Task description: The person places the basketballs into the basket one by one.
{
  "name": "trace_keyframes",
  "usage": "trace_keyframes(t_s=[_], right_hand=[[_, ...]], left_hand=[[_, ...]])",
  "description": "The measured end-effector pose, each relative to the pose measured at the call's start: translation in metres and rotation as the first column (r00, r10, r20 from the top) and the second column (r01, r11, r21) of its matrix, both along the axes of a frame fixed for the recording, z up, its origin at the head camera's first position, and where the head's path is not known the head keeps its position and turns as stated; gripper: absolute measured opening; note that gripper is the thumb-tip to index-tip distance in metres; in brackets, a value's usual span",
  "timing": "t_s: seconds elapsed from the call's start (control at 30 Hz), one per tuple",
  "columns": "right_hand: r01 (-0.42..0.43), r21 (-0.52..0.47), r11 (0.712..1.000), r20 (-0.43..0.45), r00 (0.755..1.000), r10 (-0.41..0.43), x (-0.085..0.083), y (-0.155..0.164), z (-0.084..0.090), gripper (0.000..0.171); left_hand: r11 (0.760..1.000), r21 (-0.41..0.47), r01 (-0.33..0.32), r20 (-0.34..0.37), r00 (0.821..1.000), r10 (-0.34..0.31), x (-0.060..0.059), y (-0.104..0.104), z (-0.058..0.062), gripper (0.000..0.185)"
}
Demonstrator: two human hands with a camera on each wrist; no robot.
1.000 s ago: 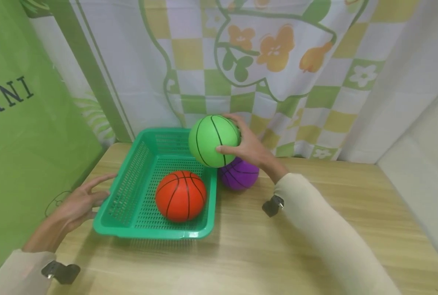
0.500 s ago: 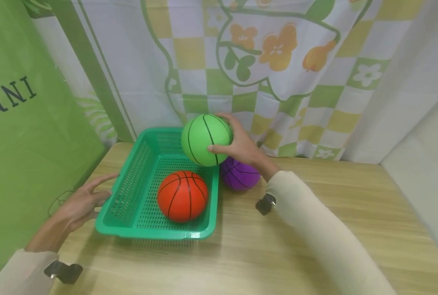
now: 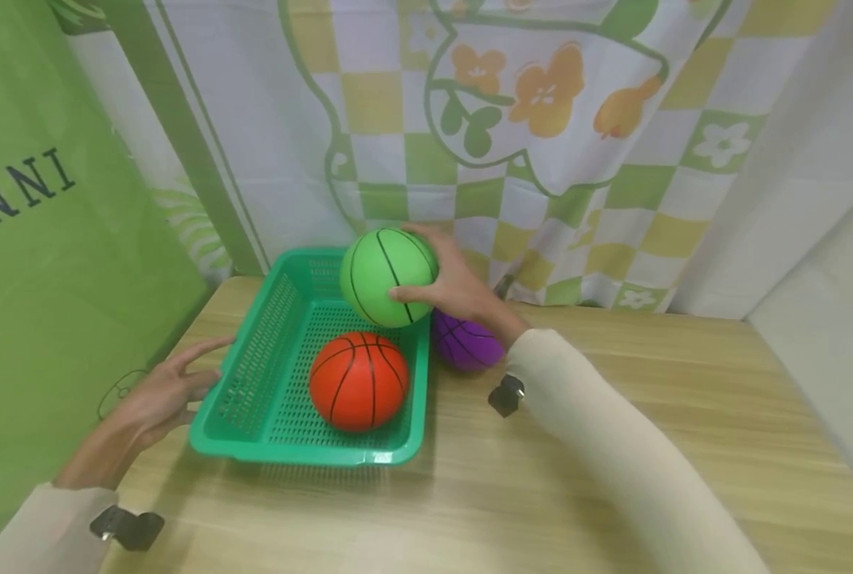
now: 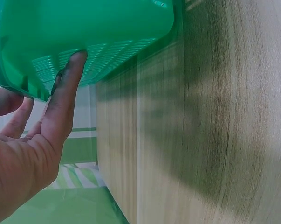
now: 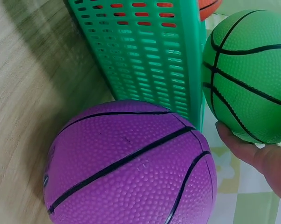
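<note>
Partial lettering "NNI" on green sheet [image 3: 39, 303], cut by frame edge. Three balls: one green ball [image 3: 376, 275], gripped by right hand [image 3: 455, 281] over basket [image 3: 304, 456]; one red ball [image 3: 358, 383] inside; one purple ball [image 5: 131, 163] on table [image 3: 498, 486] beside it. Left hand [image 3: 164, 391], fingers extended, touches basket's left side. Hands apart.

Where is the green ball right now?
In the head view, the green ball is in the right hand, held up at the right side of the green basket, farther back than the red ball.
</note>
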State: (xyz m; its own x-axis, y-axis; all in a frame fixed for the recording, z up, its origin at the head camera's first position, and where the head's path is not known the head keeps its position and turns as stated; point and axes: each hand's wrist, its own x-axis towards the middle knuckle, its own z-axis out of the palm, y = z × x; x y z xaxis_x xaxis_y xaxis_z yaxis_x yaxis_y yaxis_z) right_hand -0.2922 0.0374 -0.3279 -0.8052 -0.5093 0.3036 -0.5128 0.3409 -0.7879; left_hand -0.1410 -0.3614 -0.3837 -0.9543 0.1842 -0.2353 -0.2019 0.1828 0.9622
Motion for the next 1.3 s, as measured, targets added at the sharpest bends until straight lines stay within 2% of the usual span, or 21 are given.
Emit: trace_keyframes(t_s=[0.43, 0.97, 1.3], right_hand=[[0.074, 0.12, 0.99, 0.037, 0.996, -0.079, 0.001, -0.017, 0.002, 0.099], [0.125, 0.181, 0.976, 0.005, 0.992, -0.128, 0.003, -0.038, -0.003, 0.098], [0.116, 0.211, 0.971, 0.009, 0.993, -0.121, 0.004, -0.039, -0.004, 0.099]], left_hand=[[1.0, 0.022, 0.02, -0.014, 1.0, -0.019, 0.0, 0.002, 0.007, 0.067], [0.999, 0.038, 0.012, 0.001, 1.0, -0.012, 0.004, 0.006, 0.008, 0.067], [1.0, 0.004, 0.003, -0.016, 1.0, -0.003, 0.004, 0.008, 0.008, 0.066]])
